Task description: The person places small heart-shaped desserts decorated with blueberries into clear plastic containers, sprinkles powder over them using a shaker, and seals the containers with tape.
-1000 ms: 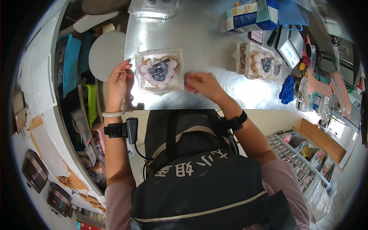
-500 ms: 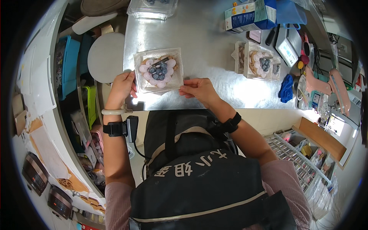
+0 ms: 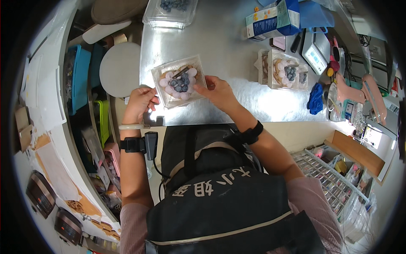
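A clear, square plastic box is serving as the landmark; it is sitting on the silver metal tabletop, near its front edge. Within the box, a round tart with dark blueberries, pale pink dollops and a dark stick is lying. The right hand is gripping the box's right side, thumb over the edge, fingers clamped on the wall. The left hand is hovering at the box's lower left edge, its fingers drawn together; whether they are touching it, one cannot tell. Compared with half a second ago, the box is standing turned counterclockwise and nearer the person, and the right hand is reaching farther over it. This suggests that the handling is passing from contact to turning, the right hand leading. Well right of the box, similar clear boxes of tarts are standing; beyond it, a larger clear container of blueberries is resting.
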Demonstrator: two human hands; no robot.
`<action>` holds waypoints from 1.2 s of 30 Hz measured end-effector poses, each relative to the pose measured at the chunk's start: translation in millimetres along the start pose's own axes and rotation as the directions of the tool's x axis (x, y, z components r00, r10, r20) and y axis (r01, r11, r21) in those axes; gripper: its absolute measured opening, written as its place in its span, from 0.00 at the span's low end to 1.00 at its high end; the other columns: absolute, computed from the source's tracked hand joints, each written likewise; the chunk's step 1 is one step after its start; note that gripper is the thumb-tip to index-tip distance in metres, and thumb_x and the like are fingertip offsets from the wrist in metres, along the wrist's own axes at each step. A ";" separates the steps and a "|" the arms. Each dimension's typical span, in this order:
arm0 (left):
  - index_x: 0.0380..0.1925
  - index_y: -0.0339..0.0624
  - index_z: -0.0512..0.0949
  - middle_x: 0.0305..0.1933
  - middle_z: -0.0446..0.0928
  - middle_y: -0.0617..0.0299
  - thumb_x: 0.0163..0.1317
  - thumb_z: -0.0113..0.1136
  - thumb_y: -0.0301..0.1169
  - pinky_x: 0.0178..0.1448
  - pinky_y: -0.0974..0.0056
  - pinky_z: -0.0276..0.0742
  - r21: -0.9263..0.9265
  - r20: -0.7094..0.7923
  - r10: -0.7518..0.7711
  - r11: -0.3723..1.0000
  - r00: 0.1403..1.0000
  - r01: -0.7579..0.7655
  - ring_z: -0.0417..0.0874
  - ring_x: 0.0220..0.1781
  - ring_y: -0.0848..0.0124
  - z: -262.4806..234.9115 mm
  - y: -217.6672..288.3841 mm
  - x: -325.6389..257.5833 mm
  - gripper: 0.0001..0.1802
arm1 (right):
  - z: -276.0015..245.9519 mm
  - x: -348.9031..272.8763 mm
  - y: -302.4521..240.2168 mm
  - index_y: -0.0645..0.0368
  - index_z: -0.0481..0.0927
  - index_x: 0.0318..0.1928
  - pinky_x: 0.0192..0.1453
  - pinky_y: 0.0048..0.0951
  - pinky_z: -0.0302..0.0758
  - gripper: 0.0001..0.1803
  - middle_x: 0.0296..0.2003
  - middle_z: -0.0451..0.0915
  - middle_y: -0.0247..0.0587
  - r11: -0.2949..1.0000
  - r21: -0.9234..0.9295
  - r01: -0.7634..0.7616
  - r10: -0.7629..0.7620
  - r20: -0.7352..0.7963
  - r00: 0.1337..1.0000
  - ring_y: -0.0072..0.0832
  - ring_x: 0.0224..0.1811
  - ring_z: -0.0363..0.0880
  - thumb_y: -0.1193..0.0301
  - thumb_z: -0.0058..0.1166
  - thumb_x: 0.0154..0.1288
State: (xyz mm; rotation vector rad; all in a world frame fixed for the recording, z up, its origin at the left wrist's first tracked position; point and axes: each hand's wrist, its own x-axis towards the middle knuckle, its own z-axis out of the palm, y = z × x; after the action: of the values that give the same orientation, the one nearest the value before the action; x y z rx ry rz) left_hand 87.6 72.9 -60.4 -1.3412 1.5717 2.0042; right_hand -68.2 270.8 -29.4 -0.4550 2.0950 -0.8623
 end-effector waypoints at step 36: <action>0.45 0.38 0.70 0.30 0.72 0.62 0.64 0.44 0.30 0.14 0.77 0.55 -0.428 0.158 0.092 0.904 0.983 -0.016 0.77 0.18 0.72 52.8 -14.4 -6.1 0.12 | -45.0 -10.4 28.7 0.66 0.72 0.49 0.37 0.22 0.72 0.32 0.38 0.77 0.39 0.922 0.353 -0.159 0.115 0.143 0.983 0.22 0.37 0.74 0.54 0.62 0.50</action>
State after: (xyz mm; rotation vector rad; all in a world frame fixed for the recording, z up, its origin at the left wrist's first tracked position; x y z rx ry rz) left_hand 74.5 126.2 -65.3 -1.2197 1.1453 2.5277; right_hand -98.2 315.8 -24.3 -0.1552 1.7817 -1.0834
